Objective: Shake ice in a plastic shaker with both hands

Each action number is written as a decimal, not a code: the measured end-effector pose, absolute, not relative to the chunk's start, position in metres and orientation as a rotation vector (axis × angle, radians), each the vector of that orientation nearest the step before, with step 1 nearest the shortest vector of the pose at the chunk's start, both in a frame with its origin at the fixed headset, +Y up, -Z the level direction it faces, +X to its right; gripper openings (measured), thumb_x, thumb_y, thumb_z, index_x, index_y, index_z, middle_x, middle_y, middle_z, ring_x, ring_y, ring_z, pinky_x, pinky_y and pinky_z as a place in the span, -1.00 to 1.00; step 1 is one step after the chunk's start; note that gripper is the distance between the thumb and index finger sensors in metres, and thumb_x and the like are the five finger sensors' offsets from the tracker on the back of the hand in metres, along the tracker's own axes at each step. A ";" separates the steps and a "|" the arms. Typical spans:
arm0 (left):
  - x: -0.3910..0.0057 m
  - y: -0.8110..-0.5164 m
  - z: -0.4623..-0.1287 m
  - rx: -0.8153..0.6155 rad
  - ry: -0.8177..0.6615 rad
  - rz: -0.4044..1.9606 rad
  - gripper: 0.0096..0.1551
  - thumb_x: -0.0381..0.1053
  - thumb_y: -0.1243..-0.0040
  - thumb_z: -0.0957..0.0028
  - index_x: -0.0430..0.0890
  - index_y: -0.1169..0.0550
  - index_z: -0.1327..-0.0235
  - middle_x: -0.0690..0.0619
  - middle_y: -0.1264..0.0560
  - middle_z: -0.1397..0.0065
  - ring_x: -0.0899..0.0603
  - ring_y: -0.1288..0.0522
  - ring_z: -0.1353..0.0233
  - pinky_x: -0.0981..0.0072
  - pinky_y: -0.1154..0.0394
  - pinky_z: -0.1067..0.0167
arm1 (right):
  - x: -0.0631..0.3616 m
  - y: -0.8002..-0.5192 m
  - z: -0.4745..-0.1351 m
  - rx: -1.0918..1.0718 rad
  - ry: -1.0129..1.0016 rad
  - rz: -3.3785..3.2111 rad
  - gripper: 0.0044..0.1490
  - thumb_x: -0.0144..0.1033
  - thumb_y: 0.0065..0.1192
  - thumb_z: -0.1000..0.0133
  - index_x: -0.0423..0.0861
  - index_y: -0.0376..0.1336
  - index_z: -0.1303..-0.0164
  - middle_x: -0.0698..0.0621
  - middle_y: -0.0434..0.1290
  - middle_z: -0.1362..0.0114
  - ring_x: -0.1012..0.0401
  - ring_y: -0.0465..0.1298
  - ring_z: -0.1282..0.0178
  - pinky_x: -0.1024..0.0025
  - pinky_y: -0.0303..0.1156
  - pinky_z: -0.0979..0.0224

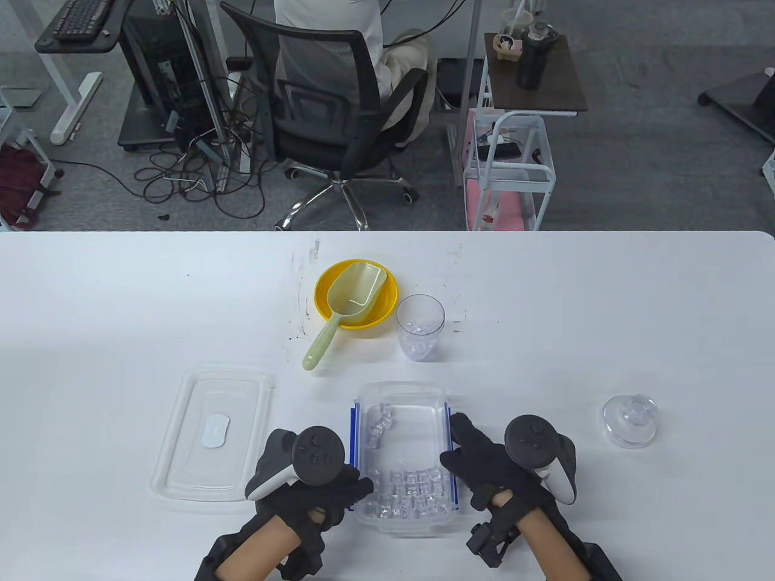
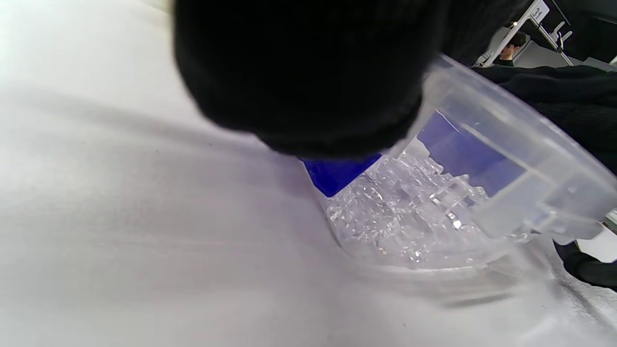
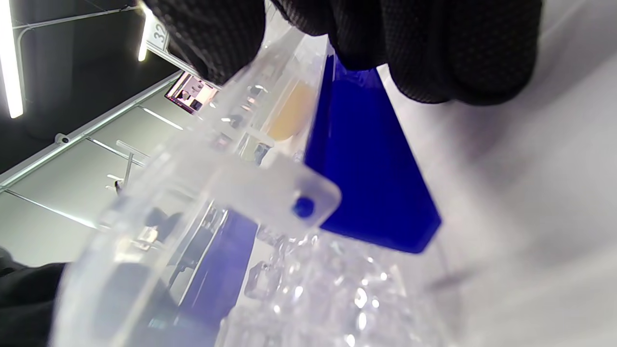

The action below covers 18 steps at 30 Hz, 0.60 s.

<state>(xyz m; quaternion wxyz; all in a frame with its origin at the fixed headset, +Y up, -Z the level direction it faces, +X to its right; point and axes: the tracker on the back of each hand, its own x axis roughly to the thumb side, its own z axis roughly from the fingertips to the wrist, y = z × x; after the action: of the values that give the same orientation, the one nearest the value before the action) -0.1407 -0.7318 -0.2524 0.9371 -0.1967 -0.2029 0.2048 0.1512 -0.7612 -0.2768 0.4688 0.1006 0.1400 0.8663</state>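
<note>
Both your hands are on the ice box (image 1: 401,417) near the table's near edge, centre. Left hand (image 1: 315,478) grips its left long wall, right hand (image 1: 490,466) curls over the right rim by the blue clip (image 3: 371,159). The box looks tilted toward you, with the ice cubes (image 1: 405,493) piled at the near end.

The shaker cup (image 1: 420,327) stands upright further in toward the table's middle, just right of the yellow bowl (image 1: 356,296) with the scoop (image 1: 345,308) in it. There is some ice inside already. Its clear lid (image 1: 629,419) sits well apart, toward the right edge.

Handling, my read: the cup is thin clear plastic, light, likely wet and slick from ice. It flexes if squeezed hard. Seat the lid first, then put one hand round the body and one palm over the lid. The box is stiff but slippery; keep hold at the rims.
</note>
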 end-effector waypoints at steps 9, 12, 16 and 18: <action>-0.160 -0.715 -0.261 -0.240 -0.320 0.350 -0.46 0.14 -0.21 -0.05 -0.28 -0.72 0.09 -0.16 -0.76 0.29 -0.02 -0.74 0.46 0.38 -0.66 0.54 | 0.150 -0.760 -0.273 0.244 0.304 2.167 0.34 -0.05 0.46 0.36 -0.31 -0.05 -0.55 -0.37 0.17 -0.55 -0.29 0.40 -0.28 0.01 0.52 -0.10; -0.186 -0.708 -0.270 -0.003 -0.147 0.097 -0.37 0.14 -0.25 -0.02 -0.27 -0.63 -0.17 -0.29 -0.68 -0.02 -0.20 -0.73 0.17 0.19 -0.65 0.30 | 0.149 -0.761 -0.272 0.241 0.301 2.169 0.34 -0.05 0.46 0.36 -0.32 -0.05 -0.54 -0.37 0.17 -0.54 -0.28 0.41 -0.28 0.01 0.52 -0.09; -0.213 -0.723 -0.285 -0.105 0.026 -0.064 -0.21 0.19 -0.26 0.01 -0.28 -0.52 -0.35 -0.36 -0.60 -0.17 -0.28 -0.70 0.02 0.13 -0.64 0.22 | 0.149 -0.761 -0.272 0.241 0.297 2.176 0.34 -0.04 0.45 0.36 -0.32 -0.05 -0.54 -0.37 0.17 -0.54 -0.28 0.41 -0.28 0.02 0.52 -0.09; -0.220 -0.740 -0.292 -0.296 0.064 0.039 -0.12 0.18 -0.26 0.00 -0.32 -0.41 -0.45 -0.42 -0.53 -0.25 -0.35 -0.65 -0.07 0.06 -0.61 0.16 | 0.149 -0.761 -0.272 0.241 0.296 2.176 0.34 -0.05 0.45 0.36 -0.32 -0.05 -0.54 -0.38 0.17 -0.54 -0.28 0.41 -0.28 0.02 0.52 -0.08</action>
<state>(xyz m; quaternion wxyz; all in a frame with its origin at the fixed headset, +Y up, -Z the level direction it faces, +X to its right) -0.2200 -0.7400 -0.2916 0.9883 -0.1476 0.0321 0.0193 0.1492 -0.7611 -0.2718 0.4493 0.0973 0.1198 0.8800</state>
